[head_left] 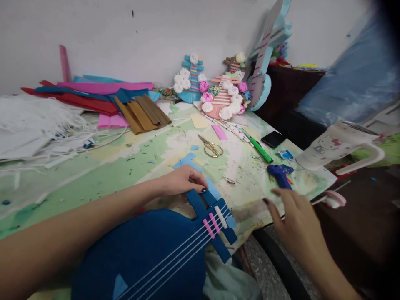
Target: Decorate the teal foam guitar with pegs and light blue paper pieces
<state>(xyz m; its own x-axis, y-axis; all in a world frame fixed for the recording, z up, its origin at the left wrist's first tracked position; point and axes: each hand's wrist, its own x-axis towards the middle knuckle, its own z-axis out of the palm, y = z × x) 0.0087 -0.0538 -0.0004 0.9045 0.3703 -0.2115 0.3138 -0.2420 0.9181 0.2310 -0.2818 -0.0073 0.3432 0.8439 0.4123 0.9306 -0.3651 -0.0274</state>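
Observation:
A dark blue foam guitar [146, 254] lies at the near table edge, with white strings and pink and white pegs on its head [215, 218]. My left hand [183, 181] rests on the guitar head, fingers curled, its fingertips pressing a blue bar there. My right hand [295, 227] hovers to the right with fingers stretched out and apart, holding nothing. It is just short of a blue glue gun [280, 173] lying on the table.
Gold scissors [211, 148], a green pen [261, 150], a black phone [273, 138] and light blue foam scraps [188, 160] lie on the table. Foam sheets [93, 93] and flower-decorated foam guitars [223, 98] stand at the back. A white handled mug [336, 146] sits right.

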